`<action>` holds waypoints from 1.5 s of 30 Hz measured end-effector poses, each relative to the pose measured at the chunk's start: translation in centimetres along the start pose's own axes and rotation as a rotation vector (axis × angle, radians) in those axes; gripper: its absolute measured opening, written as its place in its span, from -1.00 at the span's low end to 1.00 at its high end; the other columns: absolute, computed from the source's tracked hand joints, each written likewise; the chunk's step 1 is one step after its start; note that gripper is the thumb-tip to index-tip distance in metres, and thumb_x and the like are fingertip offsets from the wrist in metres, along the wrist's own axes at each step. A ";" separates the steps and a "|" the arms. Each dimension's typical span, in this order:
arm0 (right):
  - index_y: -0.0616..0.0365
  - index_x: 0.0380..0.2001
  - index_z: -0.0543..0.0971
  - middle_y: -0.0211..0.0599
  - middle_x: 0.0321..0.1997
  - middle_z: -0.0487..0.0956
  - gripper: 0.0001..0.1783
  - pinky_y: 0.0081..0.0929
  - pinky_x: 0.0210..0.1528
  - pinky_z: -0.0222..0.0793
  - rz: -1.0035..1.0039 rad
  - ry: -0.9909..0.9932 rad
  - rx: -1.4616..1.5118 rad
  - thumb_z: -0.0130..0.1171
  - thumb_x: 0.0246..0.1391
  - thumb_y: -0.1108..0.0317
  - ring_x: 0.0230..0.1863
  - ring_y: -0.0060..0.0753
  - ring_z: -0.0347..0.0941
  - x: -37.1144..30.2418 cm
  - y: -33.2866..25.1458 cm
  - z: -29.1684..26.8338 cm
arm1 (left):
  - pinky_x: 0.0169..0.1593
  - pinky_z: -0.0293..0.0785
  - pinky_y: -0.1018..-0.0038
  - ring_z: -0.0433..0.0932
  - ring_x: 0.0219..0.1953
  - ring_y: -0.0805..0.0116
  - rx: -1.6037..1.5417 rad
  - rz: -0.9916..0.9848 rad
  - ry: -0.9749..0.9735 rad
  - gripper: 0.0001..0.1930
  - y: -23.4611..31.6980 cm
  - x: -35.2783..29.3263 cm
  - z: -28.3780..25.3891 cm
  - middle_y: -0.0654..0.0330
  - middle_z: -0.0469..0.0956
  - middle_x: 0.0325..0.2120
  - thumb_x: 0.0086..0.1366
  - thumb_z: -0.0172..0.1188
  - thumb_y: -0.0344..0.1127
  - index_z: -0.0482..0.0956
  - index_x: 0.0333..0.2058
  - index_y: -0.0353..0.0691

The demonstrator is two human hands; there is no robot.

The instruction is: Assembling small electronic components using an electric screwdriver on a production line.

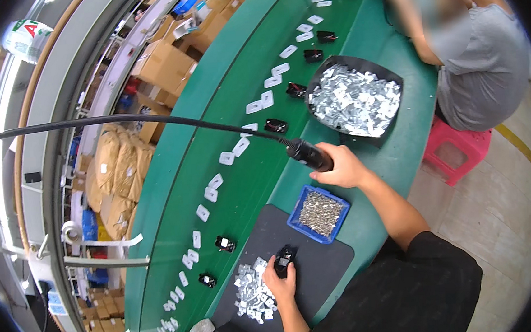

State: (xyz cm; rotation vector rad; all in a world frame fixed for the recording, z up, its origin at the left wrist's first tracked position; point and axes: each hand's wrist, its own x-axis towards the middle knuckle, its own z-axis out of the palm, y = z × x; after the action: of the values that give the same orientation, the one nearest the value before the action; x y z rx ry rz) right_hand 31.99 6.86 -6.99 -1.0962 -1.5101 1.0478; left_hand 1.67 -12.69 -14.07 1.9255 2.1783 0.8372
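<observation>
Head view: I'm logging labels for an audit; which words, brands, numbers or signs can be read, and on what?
White-and-green wrapped bundle, upper left: large printed letters, not copied here.
Brown sacks: white label, too small to read.
Black part in the left hand: pale patch, no legible text.
Black corded tool in the right hand: any marking is too small to read.
</observation>
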 end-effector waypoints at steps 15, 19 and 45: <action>0.22 -0.18 0.52 -0.30 -0.49 0.59 -0.53 -0.49 -0.33 0.41 -0.058 -0.067 0.169 0.39 -0.20 0.27 -0.47 -0.54 0.48 0.3 0.9 -1.5 | -0.02 0.44 0.33 0.54 -0.16 0.15 -0.028 0.143 0.040 -0.46 0.3 13.0 0.6 0.02 0.55 -0.16 0.02 0.41 -0.32 0.45 -0.01 -0.30; 0.22 -0.16 0.53 -0.27 -0.48 0.60 -0.51 -0.48 -0.33 0.42 -0.039 -0.097 0.177 0.39 -0.20 0.25 -0.46 -0.52 0.51 0.0 0.5 -1.8 | -0.02 0.46 0.30 0.54 -0.12 0.05 0.005 0.107 -0.018 -0.48 -0.5 18.5 1.4 -0.05 0.53 -0.15 0.04 0.38 -0.33 0.43 -0.02 -0.34; 0.21 -0.12 0.51 -0.21 -0.41 0.63 -0.48 -0.45 -0.31 0.45 -0.070 -0.173 0.192 0.40 -0.17 0.22 -0.43 -0.34 0.58 0.5 0.5 -2.3 | 0.11 0.37 0.07 0.41 0.06 -0.22 0.213 0.534 -0.126 -0.36 11.5 34.6 14.3 -0.28 0.36 0.05 -0.04 0.42 0.00 0.50 -0.04 -0.26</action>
State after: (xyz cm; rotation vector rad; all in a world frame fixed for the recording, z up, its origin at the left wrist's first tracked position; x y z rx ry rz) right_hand 34.25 7.67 -6.94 -0.8311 -1.5353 1.2359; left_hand 11.62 25.06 -11.42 2.6436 1.7596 0.5304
